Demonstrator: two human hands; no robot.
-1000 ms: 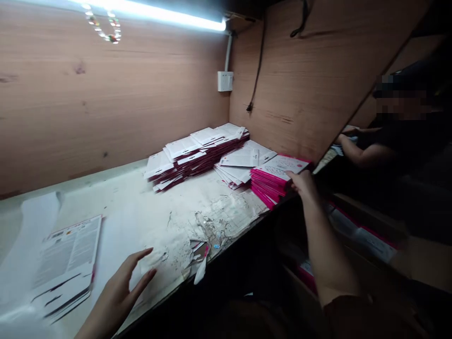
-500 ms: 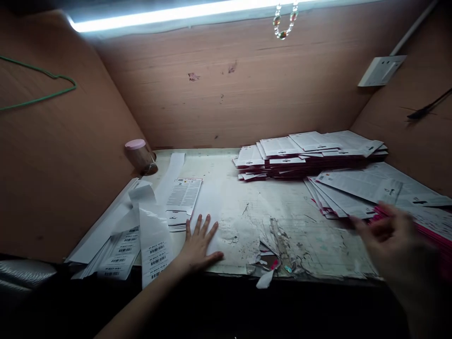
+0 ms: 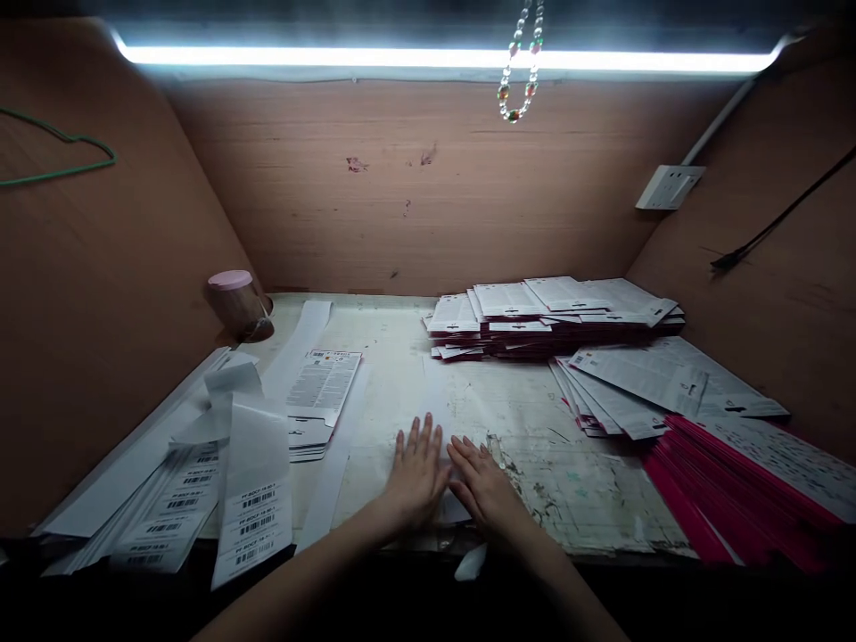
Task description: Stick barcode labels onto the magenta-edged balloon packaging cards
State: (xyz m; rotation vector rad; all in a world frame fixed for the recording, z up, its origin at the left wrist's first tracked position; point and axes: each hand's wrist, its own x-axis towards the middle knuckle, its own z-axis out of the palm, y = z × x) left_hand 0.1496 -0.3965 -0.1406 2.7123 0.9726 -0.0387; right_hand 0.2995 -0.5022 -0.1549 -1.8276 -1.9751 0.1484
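Observation:
My left hand (image 3: pixel 415 473) lies palm down near the front of the worktable, its fingers stretched out. Beside it my right hand (image 3: pixel 485 486) is also flat, fingers extended toward the left one. A pale paper strip (image 3: pixel 455 510) shows between and beneath the two hands; most of it is covered. Neither hand grips anything. To the left is a short stack of printed white cards (image 3: pixel 325 392) with hang holes. Curled label strips with barcodes (image 3: pixel 258 499) hang over the front edge at far left.
Piles of white-and-magenta card packs (image 3: pixel 522 334) stand at the back right. Loose packs (image 3: pixel 642 379) and a fanned magenta stack (image 3: pixel 728 490) lie at right. A pink-lidded jar (image 3: pixel 234 303) is at back left. The table's front edge is torn.
My right hand has come from the packs at right to the table's middle, beside my left hand. The left hand has shifted right, away from the card stack. The view has turned slightly.

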